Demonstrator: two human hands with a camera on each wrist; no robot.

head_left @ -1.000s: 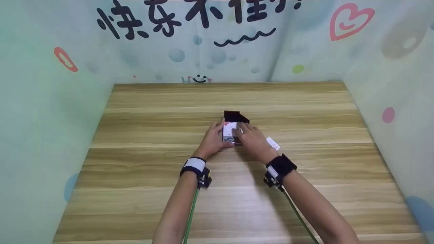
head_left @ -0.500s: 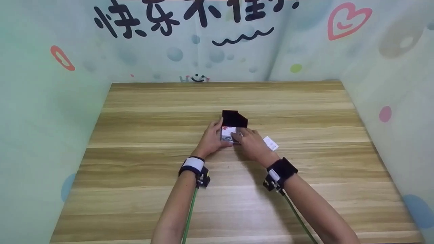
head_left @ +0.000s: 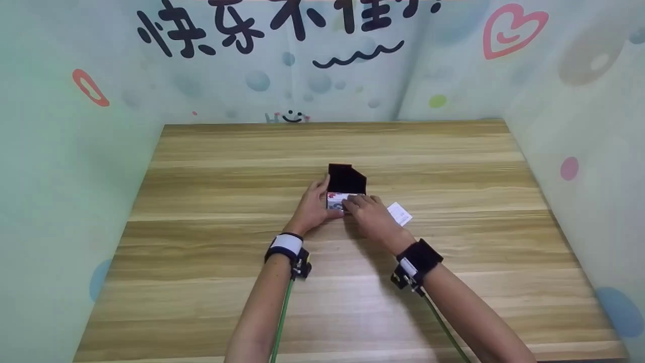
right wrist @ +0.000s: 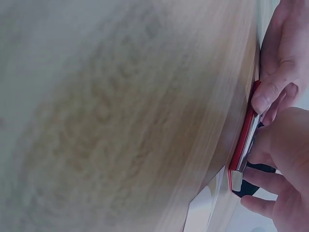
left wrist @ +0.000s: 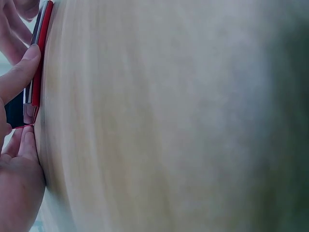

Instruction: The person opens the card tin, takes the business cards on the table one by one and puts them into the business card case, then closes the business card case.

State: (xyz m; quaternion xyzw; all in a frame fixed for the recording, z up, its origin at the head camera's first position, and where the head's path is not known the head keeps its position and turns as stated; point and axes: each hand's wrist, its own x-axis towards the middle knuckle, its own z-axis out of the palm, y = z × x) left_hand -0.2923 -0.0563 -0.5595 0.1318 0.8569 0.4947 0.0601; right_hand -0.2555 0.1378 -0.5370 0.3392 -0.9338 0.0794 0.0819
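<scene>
A small card case (head_left: 347, 179) lies on the table, its black-lined flap folded back on the far side. Its outside is red, with a shiny metal edge, in both wrist views. In it lies a white card (head_left: 336, 198) with a pink and grey print. My left hand (head_left: 311, 206) grips the case's left side, thumb at the near edge and fingers on the far side. My right hand (head_left: 374, 216) rests over the right part, fingertips pressing on the card and covering part of it. In the right wrist view, its fingers (right wrist: 263, 181) reach across the case.
A white paper slip (head_left: 400, 214) lies on the wooden table (head_left: 221, 282) just right of the right hand. Printed cloth walls (head_left: 322, 60) stand at the back and both sides. A green cable runs along each forearm from a wrist camera.
The card's far edge has come toward me under the right hand, and more of the black flap lining shows. The right hand has moved slightly nearer; the left hand keeps its grip.
</scene>
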